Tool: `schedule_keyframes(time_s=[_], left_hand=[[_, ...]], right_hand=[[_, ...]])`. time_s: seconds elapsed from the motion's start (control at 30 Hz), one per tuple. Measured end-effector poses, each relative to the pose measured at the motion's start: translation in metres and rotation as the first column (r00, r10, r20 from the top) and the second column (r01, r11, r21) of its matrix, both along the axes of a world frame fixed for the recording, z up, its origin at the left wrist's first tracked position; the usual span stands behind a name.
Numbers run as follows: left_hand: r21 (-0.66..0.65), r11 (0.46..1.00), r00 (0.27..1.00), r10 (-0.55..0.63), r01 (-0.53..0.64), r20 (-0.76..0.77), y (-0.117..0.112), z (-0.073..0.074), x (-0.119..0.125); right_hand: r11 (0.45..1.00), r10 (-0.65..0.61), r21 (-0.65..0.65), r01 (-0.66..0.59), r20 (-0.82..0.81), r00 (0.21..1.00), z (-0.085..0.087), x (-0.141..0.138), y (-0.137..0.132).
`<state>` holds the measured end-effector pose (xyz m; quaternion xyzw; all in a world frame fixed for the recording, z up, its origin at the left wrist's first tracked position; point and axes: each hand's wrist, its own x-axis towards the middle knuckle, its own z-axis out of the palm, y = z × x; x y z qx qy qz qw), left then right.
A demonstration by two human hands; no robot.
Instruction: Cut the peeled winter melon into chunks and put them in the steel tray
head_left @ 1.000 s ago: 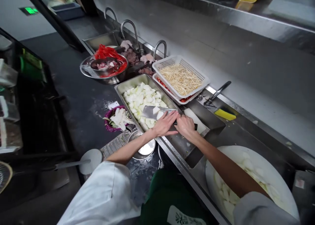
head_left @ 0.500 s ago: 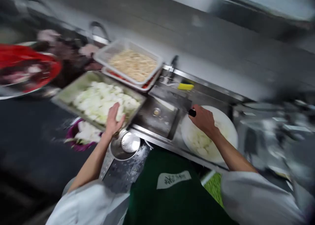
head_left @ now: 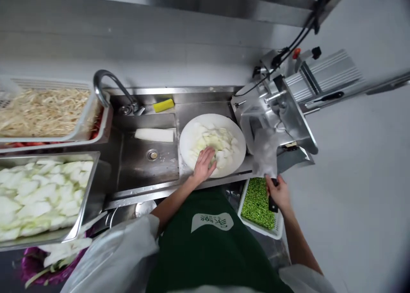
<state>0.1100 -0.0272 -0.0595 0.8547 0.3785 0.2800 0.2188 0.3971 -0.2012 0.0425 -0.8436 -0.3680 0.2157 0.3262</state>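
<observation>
My left hand (head_left: 203, 164) rests palm down on pale vegetable slices (head_left: 221, 141), its fingers stretched out and the thumb apart. These slices lie on a round white cutting board (head_left: 188, 135) beside the sink. Away to the right, my right hand (head_left: 279, 194) is closed round the black handle of a cleaver (head_left: 265, 154). The broad blade points away from me, above the edge of the counter. A peeled white piece of vegetable (head_left: 154, 135), perhaps radish, lies in the metal sink (head_left: 134, 169) left of the board.
On the left, a metal tray (head_left: 92, 177) holds more white slices, behind it a white basket (head_left: 85, 122) of pale shreds. A faucet (head_left: 112, 79) and yellow sponge (head_left: 163, 105) stand behind the sink. A slicing machine (head_left: 294, 101) is at right, above a crate of chopped greens (head_left: 258, 205).
My left hand has moved from the slices in the metal tray to those on the board. My right hand has carried the cleaver from over the board to its right. The view has swung right.
</observation>
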Motion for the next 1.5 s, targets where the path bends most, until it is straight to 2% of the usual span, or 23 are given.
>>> schedule_keyframes(time_s=[0.1,0.23,0.37,0.5,0.67,0.83,0.93,1.07,1.2,1.37,1.5], left_hand=[[-0.010,0.998,0.987,-0.063,0.062,-0.146,0.001,-0.003,0.044],[-0.020,0.993,0.935,-0.115,0.115,-0.335,-0.001,-0.018,0.071],[-0.046,0.997,0.899,-0.076,0.062,-0.431,-0.001,-0.030,0.081],[-0.033,0.999,0.891,-0.028,0.015,-0.452,-0.001,-0.032,0.088],[0.006,0.997,0.882,0.071,-0.077,-0.466,-0.003,-0.030,0.101],[0.031,0.995,0.872,0.100,-0.097,-0.479,0.000,-0.030,0.115],[0.027,0.994,0.889,0.104,-0.102,-0.446,0.001,-0.032,0.121],[0.027,0.992,0.915,0.123,-0.122,-0.384,0.003,-0.034,0.126],[0.033,0.991,0.940,0.133,-0.130,-0.316,0.010,-0.037,0.125],[0.054,0.995,0.961,0.096,-0.085,-0.258,0.015,-0.044,0.126],[0.070,0.996,0.965,0.072,-0.056,-0.253,0.012,-0.042,0.135]], right_hand=[[0.998,-0.006,-0.069,-0.013,-0.260,0.966,-0.036,-0.003,-0.038],[0.995,-0.044,-0.098,0.007,-0.391,0.919,-0.081,-0.008,-0.059],[0.998,-0.015,-0.065,-0.024,-0.538,0.843,-0.119,-0.004,-0.054],[0.999,0.010,-0.018,-0.027,-0.604,0.797,-0.141,0.004,-0.035],[1.000,0.014,-0.010,-0.024,-0.572,0.820,-0.152,0.016,-0.023],[0.998,0.034,-0.021,-0.056,-0.569,0.822,-0.158,0.015,-0.013],[0.994,0.059,-0.045,-0.103,-0.574,0.817,-0.155,-0.006,0.008],[0.974,0.167,-0.030,-0.225,-0.576,0.800,-0.149,-0.047,0.042],[0.963,0.219,0.006,-0.271,-0.608,0.763,-0.150,-0.072,0.061],[0.964,0.237,0.068,-0.257,-0.656,0.717,-0.152,-0.067,0.064],[0.967,0.238,0.106,-0.232,-0.705,0.669,-0.153,-0.057,0.058]])
